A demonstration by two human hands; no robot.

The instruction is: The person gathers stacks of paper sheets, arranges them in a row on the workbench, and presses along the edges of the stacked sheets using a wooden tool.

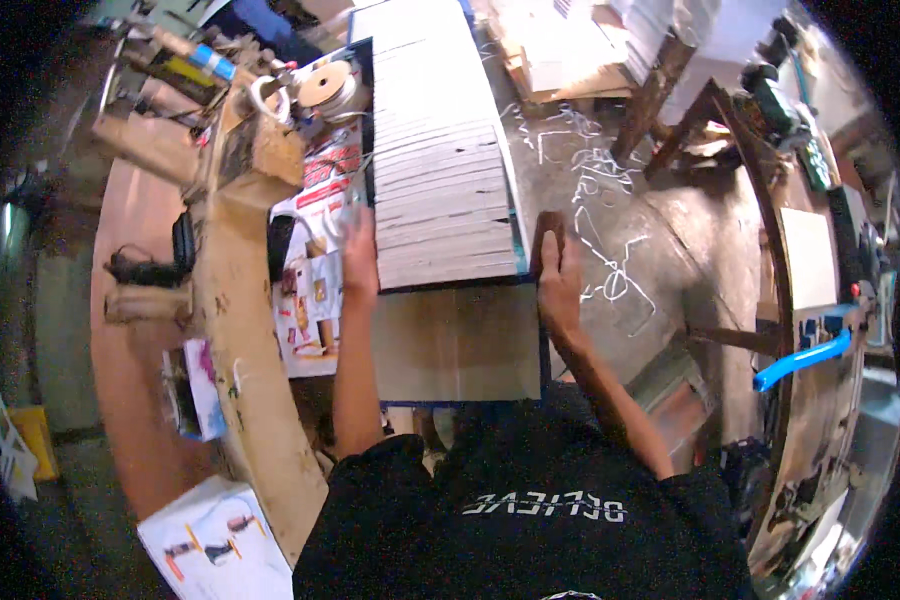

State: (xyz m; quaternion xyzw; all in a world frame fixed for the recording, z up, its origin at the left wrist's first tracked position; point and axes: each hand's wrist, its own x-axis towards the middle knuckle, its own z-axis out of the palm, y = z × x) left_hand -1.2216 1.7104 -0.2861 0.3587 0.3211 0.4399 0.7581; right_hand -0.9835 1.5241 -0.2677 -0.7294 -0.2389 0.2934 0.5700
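Observation:
A long stack of white paper bundles [440, 190], packed side by side, runs away from me in a dark-edged trough. Toward my body the trough ends in a bare brown board [457, 345] with blue edging. My left hand [360, 255] is against the left side of the stack; its fingers are smeared by motion. At the near right corner my right hand [560, 280] is closed on a small dark brown block [547, 232], beside the trough's edge. The block's lower part is hidden by the fingers.
To the left are a wooden bench edge [232, 350], a wooden block [262, 160], a spool [327, 84] and printed sheets [310, 290]. White string scraps [615, 280] litter the floor at right. Further right stands a wooden rack [785, 330] with a blue tube [802, 362].

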